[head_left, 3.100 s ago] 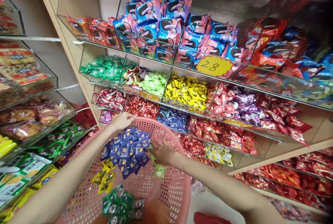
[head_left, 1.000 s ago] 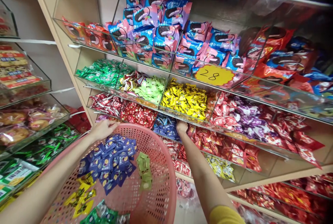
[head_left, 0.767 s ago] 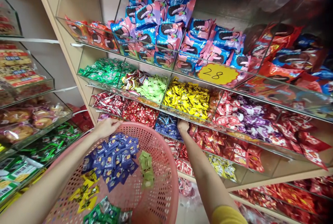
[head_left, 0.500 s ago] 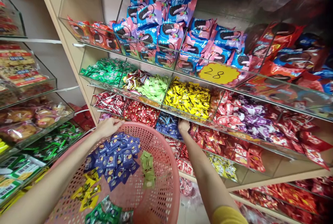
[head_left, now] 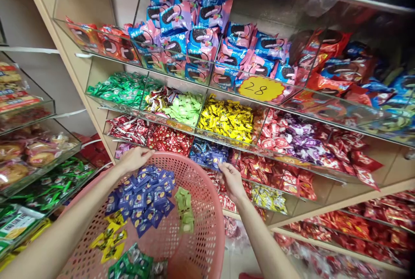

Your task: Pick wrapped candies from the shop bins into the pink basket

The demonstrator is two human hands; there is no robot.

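A round pink plastic basket [head_left: 212, 192] with a perforated wall is held by my left hand [head_left: 136, 159], whose fingers are closed over its far rim. Inside lie a pile of blue candy packets [head_left: 145, 197], some yellow wrapped candies [head_left: 112, 238], light green packets [head_left: 184, 210] and dark green packets [head_left: 132, 264]. My right hand [head_left: 231, 180] is just in front of the shelf bin of blue candies [head_left: 202, 151]. Its thumb and fingers are pinched at a blue candy packet [head_left: 218, 158] by the bin's front edge. The fingertips are partly hidden.
Clear-fronted shelf bins hold green candies [head_left: 119, 89], yellow candies [head_left: 227, 119] and blue-pink cookie packs [head_left: 175, 17]. A yellow price tag [head_left: 261, 88] marked 28 hangs above. Another shelf with packaged cakes [head_left: 35, 151] stands on the left. Red-wrapped sweets [head_left: 350, 220] fill lower right bins.
My right hand has come back out of the blue candy bin toward the basket, a blue packet at its fingertips. My left hand stays on the rim. The shelves have shifted left in view.
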